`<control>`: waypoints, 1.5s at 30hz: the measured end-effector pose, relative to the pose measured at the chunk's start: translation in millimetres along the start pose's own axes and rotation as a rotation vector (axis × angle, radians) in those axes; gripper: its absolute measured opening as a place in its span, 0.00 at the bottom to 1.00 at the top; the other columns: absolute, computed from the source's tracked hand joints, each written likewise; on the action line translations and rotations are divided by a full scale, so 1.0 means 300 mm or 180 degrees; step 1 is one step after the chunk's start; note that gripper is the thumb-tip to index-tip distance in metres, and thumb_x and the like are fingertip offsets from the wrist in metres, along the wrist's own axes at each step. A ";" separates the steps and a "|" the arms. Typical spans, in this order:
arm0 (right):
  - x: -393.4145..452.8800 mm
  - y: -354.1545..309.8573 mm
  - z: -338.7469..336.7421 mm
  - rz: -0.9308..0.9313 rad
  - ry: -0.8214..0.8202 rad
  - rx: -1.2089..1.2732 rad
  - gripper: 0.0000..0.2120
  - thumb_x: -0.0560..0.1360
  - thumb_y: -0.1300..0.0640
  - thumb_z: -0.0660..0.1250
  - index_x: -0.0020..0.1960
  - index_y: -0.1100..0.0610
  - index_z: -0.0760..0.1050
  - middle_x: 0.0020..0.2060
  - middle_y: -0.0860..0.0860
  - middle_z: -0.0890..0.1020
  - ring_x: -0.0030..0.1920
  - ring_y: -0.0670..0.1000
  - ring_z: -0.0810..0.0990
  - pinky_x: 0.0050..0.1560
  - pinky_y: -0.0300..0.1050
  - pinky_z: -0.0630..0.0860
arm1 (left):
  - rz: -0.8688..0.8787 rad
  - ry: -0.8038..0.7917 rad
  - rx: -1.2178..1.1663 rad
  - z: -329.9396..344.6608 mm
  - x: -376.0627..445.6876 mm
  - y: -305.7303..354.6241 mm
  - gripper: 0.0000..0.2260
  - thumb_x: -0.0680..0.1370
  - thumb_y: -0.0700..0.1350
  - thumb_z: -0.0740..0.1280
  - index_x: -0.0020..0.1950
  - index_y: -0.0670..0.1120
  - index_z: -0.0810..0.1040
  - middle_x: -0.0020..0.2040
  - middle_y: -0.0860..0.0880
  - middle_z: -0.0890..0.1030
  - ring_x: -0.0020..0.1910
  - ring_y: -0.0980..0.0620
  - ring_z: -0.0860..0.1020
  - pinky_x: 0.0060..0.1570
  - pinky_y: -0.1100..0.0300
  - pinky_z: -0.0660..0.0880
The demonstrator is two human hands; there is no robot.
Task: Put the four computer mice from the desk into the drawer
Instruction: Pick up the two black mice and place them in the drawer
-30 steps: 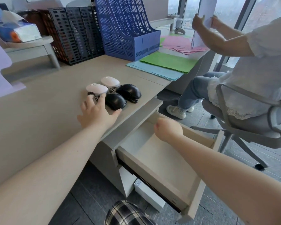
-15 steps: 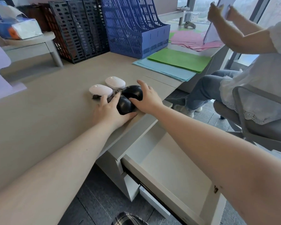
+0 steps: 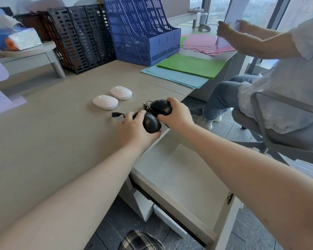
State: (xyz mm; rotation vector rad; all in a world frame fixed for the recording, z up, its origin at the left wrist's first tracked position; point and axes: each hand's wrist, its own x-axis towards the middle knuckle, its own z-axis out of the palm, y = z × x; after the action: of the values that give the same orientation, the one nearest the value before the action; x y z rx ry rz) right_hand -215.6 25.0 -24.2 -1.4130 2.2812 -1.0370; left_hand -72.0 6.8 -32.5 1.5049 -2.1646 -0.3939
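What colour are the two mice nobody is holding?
Both loose mice are white, clearest in the head view.

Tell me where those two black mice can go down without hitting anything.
The open drawer shows nothing inside; its bare floor lies below both hands. The desk is bare left of the left hand. It is crowded at the white mice and the loose plug.

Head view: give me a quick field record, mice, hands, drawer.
left hand: grip on near black mouse, at desk edge
right hand: grip on far black mouse
black mice: touching; cables tangled between them, plug lying on desk
white mice: two, and, side by side on desk, untouched
drawer: open, no mice inside
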 end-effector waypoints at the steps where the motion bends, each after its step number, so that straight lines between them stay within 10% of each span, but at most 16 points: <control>1: -0.024 0.016 -0.017 0.0065 0.0042 0.0185 0.29 0.68 0.51 0.71 0.67 0.53 0.68 0.58 0.56 0.78 0.59 0.57 0.75 0.51 0.44 0.71 | 0.0020 -0.0030 0.0004 0.009 -0.017 0.020 0.32 0.63 0.61 0.73 0.65 0.56 0.70 0.64 0.49 0.71 0.59 0.41 0.70 0.59 0.55 0.66; 17: -0.252 0.341 -0.106 0.0729 -0.0092 0.0248 0.27 0.68 0.54 0.72 0.65 0.54 0.70 0.58 0.53 0.80 0.59 0.55 0.77 0.57 0.47 0.74 | 0.0242 -0.0390 0.0106 0.216 -0.262 0.165 0.34 0.64 0.60 0.73 0.67 0.54 0.68 0.64 0.48 0.70 0.56 0.41 0.67 0.56 0.54 0.70; 37: -0.176 0.576 0.204 0.0692 -0.0931 -0.0301 0.29 0.67 0.53 0.73 0.66 0.53 0.68 0.56 0.57 0.79 0.60 0.57 0.75 0.56 0.46 0.72 | -0.0924 -0.1444 0.0070 0.520 -0.280 0.019 0.30 0.68 0.53 0.69 0.68 0.55 0.64 0.63 0.46 0.68 0.62 0.40 0.65 0.50 0.56 0.69; 45: -0.143 0.604 0.238 0.0502 -0.1097 -0.0538 0.33 0.70 0.52 0.72 0.71 0.52 0.64 0.63 0.57 0.74 0.64 0.58 0.73 0.61 0.47 0.71 | -0.0813 -0.1809 0.0506 0.576 -0.253 -0.027 0.41 0.68 0.62 0.70 0.73 0.50 0.55 0.68 0.40 0.61 0.62 0.39 0.67 0.63 0.53 0.69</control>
State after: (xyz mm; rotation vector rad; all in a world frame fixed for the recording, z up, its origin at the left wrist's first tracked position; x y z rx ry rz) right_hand -276.4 80.0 -206.0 -1.3256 2.2171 -0.5173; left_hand -135.3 69.3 -199.1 1.9505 -2.4693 -0.8398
